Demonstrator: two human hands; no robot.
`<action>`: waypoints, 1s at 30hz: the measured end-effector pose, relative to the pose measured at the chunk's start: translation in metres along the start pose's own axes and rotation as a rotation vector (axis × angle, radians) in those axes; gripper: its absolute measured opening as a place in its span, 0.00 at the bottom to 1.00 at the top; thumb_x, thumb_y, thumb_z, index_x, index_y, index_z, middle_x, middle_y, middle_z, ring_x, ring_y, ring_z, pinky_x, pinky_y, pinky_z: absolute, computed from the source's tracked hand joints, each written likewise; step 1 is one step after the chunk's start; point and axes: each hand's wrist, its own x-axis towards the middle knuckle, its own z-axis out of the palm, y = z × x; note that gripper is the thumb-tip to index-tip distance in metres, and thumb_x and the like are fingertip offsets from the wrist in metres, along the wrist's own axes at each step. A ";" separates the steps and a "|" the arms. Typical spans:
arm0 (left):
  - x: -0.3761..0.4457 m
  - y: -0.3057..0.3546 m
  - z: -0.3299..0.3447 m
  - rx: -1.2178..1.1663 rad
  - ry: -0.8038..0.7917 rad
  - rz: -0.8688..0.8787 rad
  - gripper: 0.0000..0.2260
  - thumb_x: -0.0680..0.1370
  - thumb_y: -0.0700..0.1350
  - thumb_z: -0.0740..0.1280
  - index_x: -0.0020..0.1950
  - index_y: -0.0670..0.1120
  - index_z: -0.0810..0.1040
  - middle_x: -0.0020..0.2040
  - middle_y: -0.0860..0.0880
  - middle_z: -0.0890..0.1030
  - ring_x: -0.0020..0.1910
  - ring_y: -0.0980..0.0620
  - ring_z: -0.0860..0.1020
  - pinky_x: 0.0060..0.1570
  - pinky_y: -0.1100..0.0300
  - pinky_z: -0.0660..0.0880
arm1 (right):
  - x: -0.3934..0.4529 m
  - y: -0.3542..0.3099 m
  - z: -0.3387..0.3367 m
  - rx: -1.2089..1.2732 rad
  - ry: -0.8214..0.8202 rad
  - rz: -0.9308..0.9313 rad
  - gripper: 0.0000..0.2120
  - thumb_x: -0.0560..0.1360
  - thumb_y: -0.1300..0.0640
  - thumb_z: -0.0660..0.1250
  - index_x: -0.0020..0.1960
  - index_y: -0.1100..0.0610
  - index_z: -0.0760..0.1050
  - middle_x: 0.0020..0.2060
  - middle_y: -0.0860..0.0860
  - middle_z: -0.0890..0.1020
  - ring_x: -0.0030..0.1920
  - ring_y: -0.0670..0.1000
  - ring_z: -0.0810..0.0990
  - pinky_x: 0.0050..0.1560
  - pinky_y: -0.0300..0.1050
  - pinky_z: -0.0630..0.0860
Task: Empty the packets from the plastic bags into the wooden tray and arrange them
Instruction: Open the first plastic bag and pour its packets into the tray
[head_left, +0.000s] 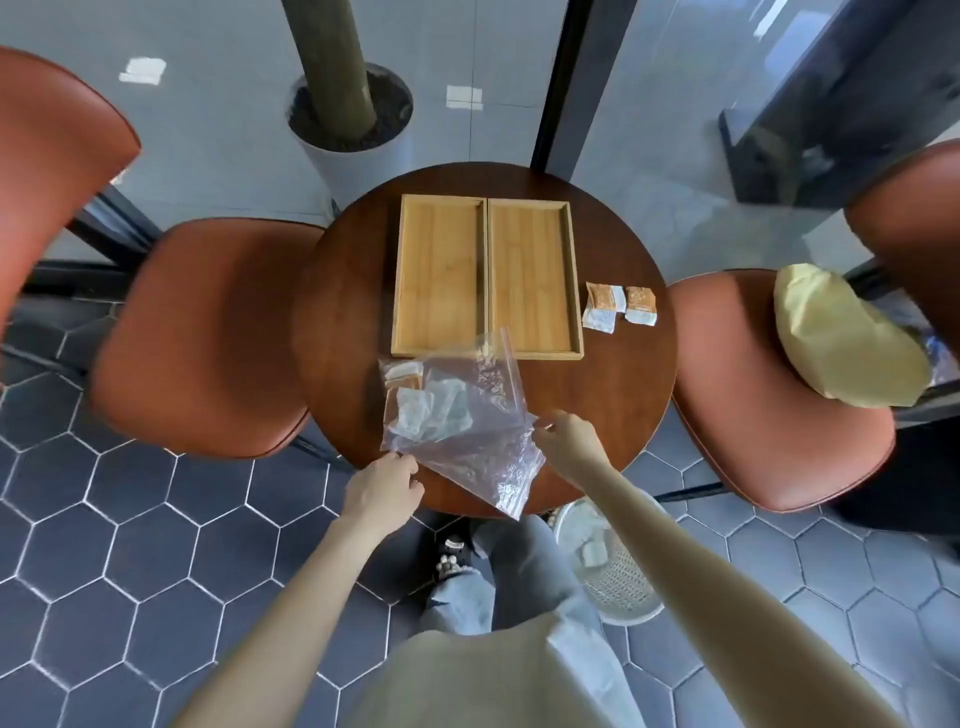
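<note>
Packets (423, 402) sit inside a clear plastic bag (467, 415) on the near side of the round brown table (613, 395). The left hand (382, 491) and right hand (569, 441) each pinch the bag's edge. Two wooden trays (485, 275) lie farther back. Orange chairs (202, 338) stand around on dark tiles (104, 571).

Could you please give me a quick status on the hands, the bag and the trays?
Left hand and right hand pinching plastic bag, packets inside. Both wooden trays bare. Two packets loose on table, right of trays. Nothing blocking.
</note>
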 end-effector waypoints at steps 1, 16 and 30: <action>0.001 0.002 0.000 -0.022 0.062 0.010 0.15 0.77 0.44 0.58 0.62 0.45 0.74 0.63 0.46 0.77 0.59 0.44 0.76 0.54 0.51 0.73 | 0.006 -0.003 -0.001 0.099 0.029 0.007 0.15 0.75 0.57 0.59 0.59 0.61 0.75 0.51 0.55 0.81 0.44 0.53 0.79 0.44 0.48 0.77; 0.014 0.003 0.028 0.048 -0.024 -0.009 0.35 0.76 0.52 0.61 0.76 0.51 0.43 0.78 0.46 0.41 0.76 0.45 0.45 0.70 0.40 0.57 | 0.019 -0.029 0.003 0.577 -0.022 0.039 0.16 0.72 0.68 0.62 0.58 0.60 0.76 0.39 0.55 0.81 0.36 0.51 0.78 0.36 0.42 0.74; -0.008 0.016 -0.024 -0.410 0.232 -0.053 0.12 0.77 0.41 0.58 0.55 0.41 0.78 0.57 0.43 0.81 0.57 0.44 0.77 0.52 0.55 0.73 | -0.032 -0.091 -0.019 0.535 -0.058 -0.343 0.07 0.72 0.66 0.66 0.48 0.65 0.81 0.36 0.55 0.83 0.32 0.43 0.77 0.32 0.27 0.73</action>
